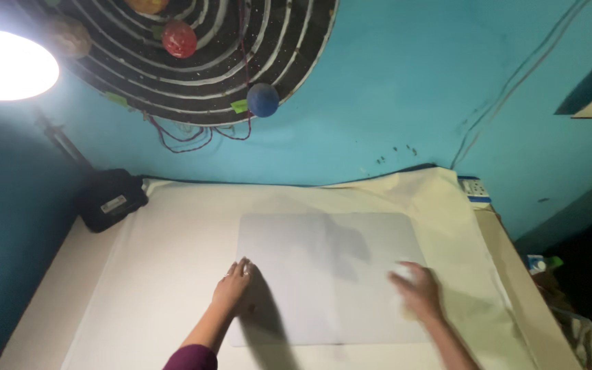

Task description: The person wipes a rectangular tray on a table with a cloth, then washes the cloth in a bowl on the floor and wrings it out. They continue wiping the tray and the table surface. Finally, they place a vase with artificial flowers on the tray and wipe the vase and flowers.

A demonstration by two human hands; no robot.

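Pale grey, the smooth rounded mat [330,274] lies mid-table; left hand [233,286] presses flat on its edge, blurred right hand [416,291] grips something white.

pale grey rounded mat [323,274], lying flat, centred on cream cloth [173,240]

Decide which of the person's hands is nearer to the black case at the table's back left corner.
Left. The left hand rests at the grey mat's left edge, closer to the black case; the right hand lies across the mat's right side.
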